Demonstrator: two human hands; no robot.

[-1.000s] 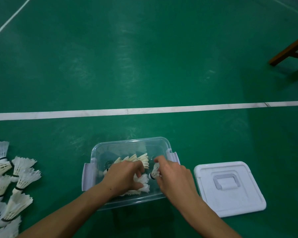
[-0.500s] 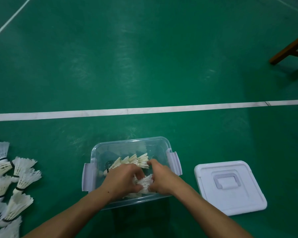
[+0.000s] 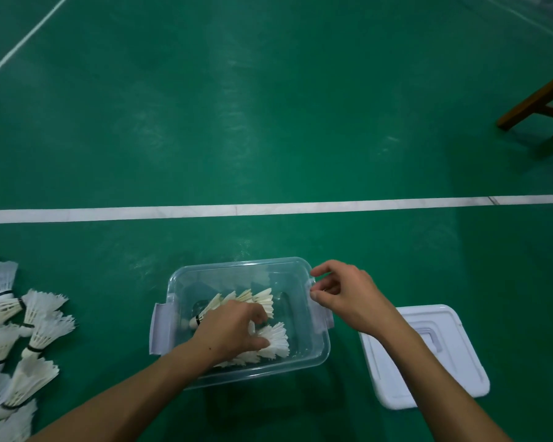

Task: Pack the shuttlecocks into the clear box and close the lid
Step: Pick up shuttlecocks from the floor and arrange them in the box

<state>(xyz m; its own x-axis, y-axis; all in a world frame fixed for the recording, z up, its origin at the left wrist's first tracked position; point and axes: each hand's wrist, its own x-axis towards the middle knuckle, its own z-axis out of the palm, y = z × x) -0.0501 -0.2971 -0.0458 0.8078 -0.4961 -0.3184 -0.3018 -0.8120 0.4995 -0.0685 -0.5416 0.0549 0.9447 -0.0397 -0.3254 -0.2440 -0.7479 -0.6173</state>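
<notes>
— On the green court floor, how far along is the packing?
— Early. A few white feathered shuttlecocks lie in the clear plastic box; the left hand grips them, I think.
— And what's left?
— A heap of loose shuttlecocks waits at left. The right hand hovers, loosely curled, holding nothing, over the box's latch; the white plastic lid lies off.

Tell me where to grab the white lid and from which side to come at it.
Take the white lid by the recessed handle in its centre, coming straight down from above. It lies flat on the floor, top up, right of the clear box; its low edges probably offer less hold.
</notes>
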